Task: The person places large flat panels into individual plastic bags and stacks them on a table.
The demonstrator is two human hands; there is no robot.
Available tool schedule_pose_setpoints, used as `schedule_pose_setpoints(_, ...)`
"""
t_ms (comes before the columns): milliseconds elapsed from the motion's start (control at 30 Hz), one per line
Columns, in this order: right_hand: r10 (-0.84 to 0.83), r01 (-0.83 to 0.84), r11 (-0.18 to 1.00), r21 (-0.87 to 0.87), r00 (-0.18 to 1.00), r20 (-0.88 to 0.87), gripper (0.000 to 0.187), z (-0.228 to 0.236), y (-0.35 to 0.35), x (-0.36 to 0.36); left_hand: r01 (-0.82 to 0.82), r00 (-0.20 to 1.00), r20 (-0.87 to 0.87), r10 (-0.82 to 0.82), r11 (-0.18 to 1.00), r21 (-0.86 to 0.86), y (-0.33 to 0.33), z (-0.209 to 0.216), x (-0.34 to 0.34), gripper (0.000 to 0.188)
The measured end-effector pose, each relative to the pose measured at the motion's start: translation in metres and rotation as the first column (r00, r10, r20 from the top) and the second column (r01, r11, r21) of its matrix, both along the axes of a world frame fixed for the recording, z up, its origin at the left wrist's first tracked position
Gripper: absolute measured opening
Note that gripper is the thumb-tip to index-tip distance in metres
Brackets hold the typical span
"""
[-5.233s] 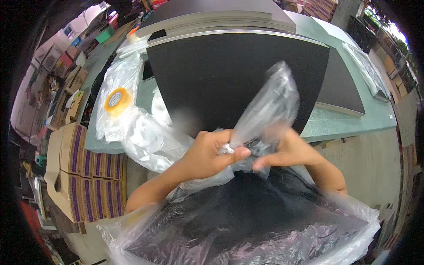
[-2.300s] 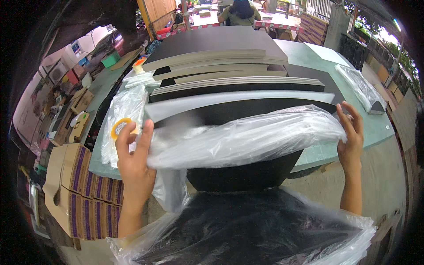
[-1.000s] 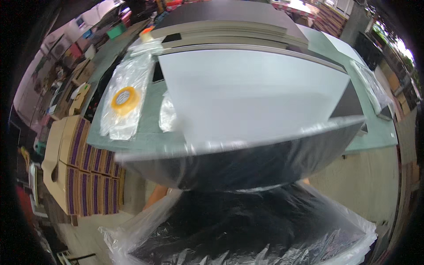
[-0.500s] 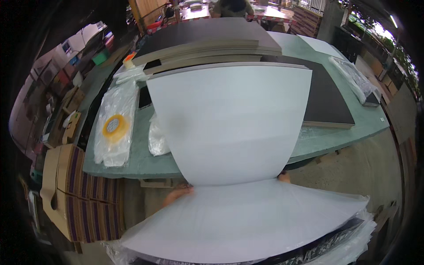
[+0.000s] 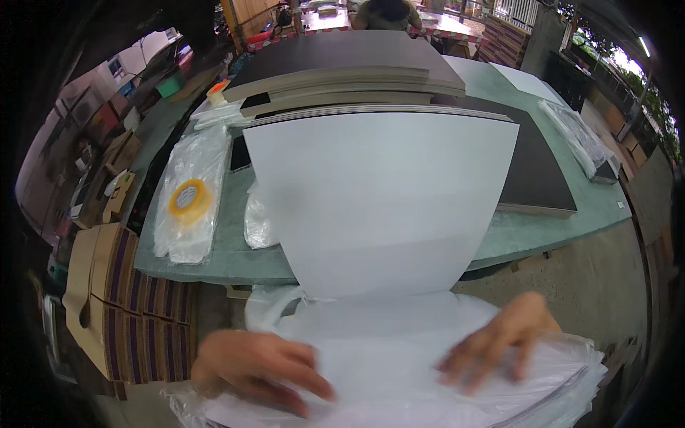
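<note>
A stack of large white-faced boards (image 5: 385, 192) leans tilted against the near edge of the table. Clear plastic bagging (image 5: 385, 364) gathers about its lower end and spreads out below it toward me. Over the left part of this plastic is my left hand (image 5: 264, 367), its fingers stretched, apart and blurred by motion. My right hand (image 5: 499, 342) hovers above the right part with fingers spread, also blurred. Neither hand holds anything that I can see; whether the fingertips touch the plastic, I cannot tell.
Dark boards (image 5: 342, 57) lie stacked on the green table (image 5: 214, 267) behind the white ones. A yellow tape roll (image 5: 189, 201) rests on plastic bags (image 5: 175, 246) at left. Folded cardboard (image 5: 132, 307) stands lower left. A person (image 5: 385, 16) is at the far side.
Both hands have left the sides of the white boards and come nearer, over the plastic. The smooth pale sheet of plastic below the boards has become crumpled and gathered.
</note>
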State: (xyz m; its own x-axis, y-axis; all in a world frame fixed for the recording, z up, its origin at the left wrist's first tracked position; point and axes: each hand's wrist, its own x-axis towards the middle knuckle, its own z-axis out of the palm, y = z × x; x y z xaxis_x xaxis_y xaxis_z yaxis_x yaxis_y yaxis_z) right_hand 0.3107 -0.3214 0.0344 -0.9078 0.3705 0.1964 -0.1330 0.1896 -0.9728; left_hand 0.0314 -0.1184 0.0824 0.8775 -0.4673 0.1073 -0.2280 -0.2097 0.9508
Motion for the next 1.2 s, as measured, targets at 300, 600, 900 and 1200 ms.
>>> schedule_pose_setpoints(300, -0.082, 0.487, 0.855, -0.177, 0.464, 0.882, 0.08, -0.221, 0.029, 0.042, -0.537, 0.661, -0.236, 0.712, 0.669, 0.514, 0.027, -0.272, 0.024, 0.011)
schedule_pose_setpoints(600, -0.658, 0.719, 0.653, -0.237, 0.694, 0.292, 0.054, -0.075, 0.098, -0.051, -0.841, 0.478, 0.154, 0.865, 0.501, -0.206, -0.023, -0.095, 0.1, 0.03)
schedule_pose_setpoints(900, -0.848, 0.704, 0.312, -0.638, 0.509, 0.147, 0.028, -0.114, 0.096, -0.034, -0.708, 0.653, -0.153, 0.741, 0.67, 0.224, 0.033, -0.141, 0.052, 0.05)
schedule_pose_setpoints(1200, -0.643, 0.619, 0.641, -0.454, 0.756, 0.123, 0.097, -0.063, 0.08, -0.05, -0.771, 0.536, 0.167, 0.827, 0.4, 0.496, 0.023, -0.008, -0.001, 0.04)
